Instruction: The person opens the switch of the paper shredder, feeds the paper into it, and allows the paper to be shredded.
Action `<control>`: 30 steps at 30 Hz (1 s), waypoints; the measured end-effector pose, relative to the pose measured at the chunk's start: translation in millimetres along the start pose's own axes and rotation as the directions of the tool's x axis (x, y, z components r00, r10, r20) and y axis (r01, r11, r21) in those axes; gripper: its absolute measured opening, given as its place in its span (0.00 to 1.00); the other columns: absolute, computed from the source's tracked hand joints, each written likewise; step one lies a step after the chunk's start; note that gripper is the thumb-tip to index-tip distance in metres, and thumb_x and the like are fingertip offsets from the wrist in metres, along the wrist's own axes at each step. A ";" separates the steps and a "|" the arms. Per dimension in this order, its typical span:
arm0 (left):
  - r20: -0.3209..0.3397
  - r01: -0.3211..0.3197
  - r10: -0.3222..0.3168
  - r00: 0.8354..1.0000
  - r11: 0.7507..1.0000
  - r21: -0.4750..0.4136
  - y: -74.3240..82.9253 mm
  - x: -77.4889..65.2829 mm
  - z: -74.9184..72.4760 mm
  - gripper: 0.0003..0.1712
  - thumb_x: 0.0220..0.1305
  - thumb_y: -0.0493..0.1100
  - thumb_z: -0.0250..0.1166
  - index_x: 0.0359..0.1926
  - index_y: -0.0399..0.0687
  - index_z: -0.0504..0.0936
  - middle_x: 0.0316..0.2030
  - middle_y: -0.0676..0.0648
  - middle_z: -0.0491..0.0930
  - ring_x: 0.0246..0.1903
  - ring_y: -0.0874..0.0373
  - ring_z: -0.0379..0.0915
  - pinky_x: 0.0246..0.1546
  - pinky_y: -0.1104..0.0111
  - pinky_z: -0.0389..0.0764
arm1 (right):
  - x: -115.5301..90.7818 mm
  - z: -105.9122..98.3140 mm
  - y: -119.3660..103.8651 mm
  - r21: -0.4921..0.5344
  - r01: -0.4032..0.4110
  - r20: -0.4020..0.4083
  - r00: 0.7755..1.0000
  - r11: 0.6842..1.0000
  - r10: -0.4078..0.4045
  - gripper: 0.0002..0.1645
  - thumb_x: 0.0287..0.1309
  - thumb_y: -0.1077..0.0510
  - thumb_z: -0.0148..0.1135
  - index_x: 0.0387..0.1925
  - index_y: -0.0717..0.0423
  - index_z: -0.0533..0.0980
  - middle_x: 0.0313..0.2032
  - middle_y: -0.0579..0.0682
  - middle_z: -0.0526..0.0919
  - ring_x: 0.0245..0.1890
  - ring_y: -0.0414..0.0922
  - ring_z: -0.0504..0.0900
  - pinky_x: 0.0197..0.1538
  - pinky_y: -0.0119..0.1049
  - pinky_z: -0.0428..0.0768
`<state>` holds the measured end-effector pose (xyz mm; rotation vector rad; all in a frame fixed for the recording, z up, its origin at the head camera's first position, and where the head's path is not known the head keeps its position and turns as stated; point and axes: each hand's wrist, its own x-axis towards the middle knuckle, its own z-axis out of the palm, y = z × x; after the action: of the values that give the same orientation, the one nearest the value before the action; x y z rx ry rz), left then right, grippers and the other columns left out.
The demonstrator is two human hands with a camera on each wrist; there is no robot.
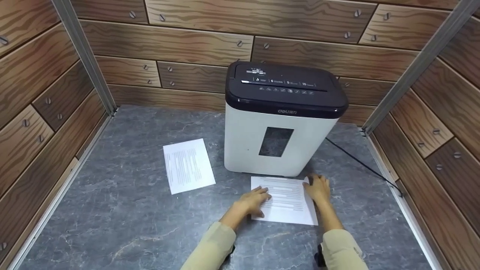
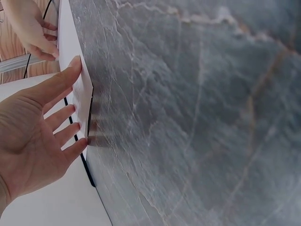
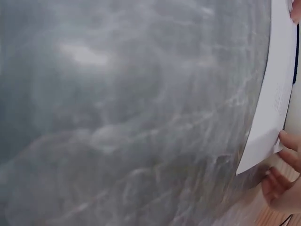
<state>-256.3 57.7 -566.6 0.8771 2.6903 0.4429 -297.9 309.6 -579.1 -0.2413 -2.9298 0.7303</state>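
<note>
A printed sheet of paper lies on the grey marbled surface, right in front of a white paper shredder with a dark lid. My left hand rests at the sheet's left side, its fingers fairly straight and spread. In the left wrist view, the left hand's fingertips touch the paper. At the right edge, my right hand pinches the paper between thumb and finger, and the edge lifts slightly there. The right wrist view shows this pinch near the sheet's corner.
A second printed sheet lies flat to the left of the shredder. A black cord runs from behind the shredder to the right wall. Wood-patterned walls with metal posts enclose the surface on three sides.
</note>
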 end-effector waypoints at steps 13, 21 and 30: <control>-0.008 0.010 -0.010 1.000 1.000 0.001 0.9 0.2 -0.1 0.37 0.42 0.43 0.75 0.57 0.52 0.73 0.64 0.49 0.60 0.65 0.55 0.50 0.61 0.69 0.57 | 2.0 0.1 21.5 0.567 -0.142 0.173 0.984 0.812 0.051 0.25 0.52 0.64 0.59 0.48 0.79 0.69 0.40 0.70 0.77 0.38 0.55 0.77 0.43 0.44 0.75; -0.310 0.062 -0.111 0.944 0.984 -0.164 -7.4 7.4 2.4 0.53 0.40 0.42 0.76 0.66 0.37 0.57 0.65 0.34 0.53 0.64 0.42 0.48 0.62 0.57 0.56 | -14.7 -21.1 11.4 0.675 -0.030 -0.006 0.999 0.737 0.046 0.17 0.54 0.67 0.57 0.45 0.74 0.72 0.36 0.65 0.79 0.29 0.42 0.77 0.32 0.27 0.74; -0.560 -0.156 -0.428 0.709 0.679 -0.717 -8.7 7.1 -12.2 0.26 0.50 0.30 0.67 0.52 0.27 0.72 0.41 0.35 0.78 0.41 0.47 0.76 0.41 0.62 0.78 | -36.2 -61.4 -23.8 0.723 -0.005 -0.074 0.994 0.691 0.084 0.15 0.56 0.70 0.54 0.45 0.75 0.69 0.34 0.56 0.80 0.27 0.35 0.75 0.30 0.26 0.73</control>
<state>-270.6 52.9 -559.9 0.2252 2.6687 1.9973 -256.4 310.2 -516.4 -0.2515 -2.2929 1.7401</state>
